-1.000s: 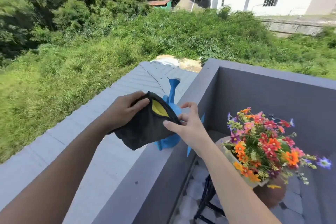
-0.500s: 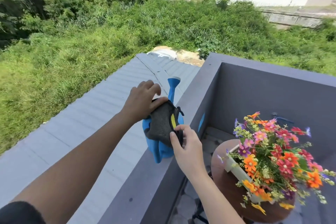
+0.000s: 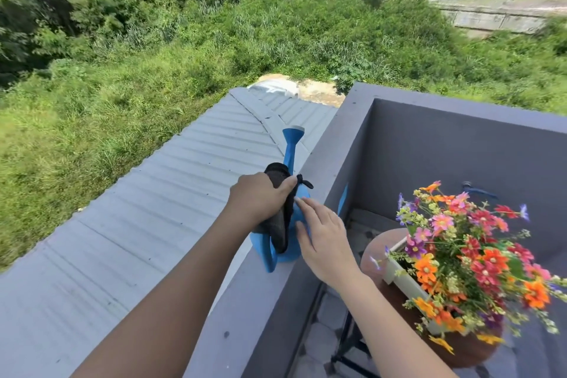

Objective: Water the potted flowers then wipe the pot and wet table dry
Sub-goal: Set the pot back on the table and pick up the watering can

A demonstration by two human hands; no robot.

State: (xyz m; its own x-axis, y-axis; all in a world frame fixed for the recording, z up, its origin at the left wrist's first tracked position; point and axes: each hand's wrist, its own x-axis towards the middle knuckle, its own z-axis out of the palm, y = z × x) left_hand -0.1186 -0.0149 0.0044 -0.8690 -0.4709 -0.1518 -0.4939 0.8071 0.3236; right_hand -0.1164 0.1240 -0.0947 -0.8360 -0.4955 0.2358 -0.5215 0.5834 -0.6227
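Observation:
A blue watering can (image 3: 291,242) stands on top of the grey balcony wall (image 3: 267,310), its spout pointing away from me. My left hand (image 3: 260,199) grips a black cloth (image 3: 280,224) that is draped over the can's top. My right hand (image 3: 325,239) hovers beside the can with straight fingers, its fingertips at the cloth's edge. To the right, a white planter (image 3: 408,285) of orange, red and pink flowers (image 3: 478,258) sits on a small round brown table (image 3: 377,248).
Beyond the wall lies a grey corrugated roof (image 3: 153,239), then tall grass and trees. The balcony's grey corner walls (image 3: 460,163) enclose the table. The table's black legs (image 3: 346,344) stand on a patterned tile floor.
My left hand has pushed the cloth down onto the watering can. My right hand has let go of the cloth and opened beside it. The view has tilted slightly down.

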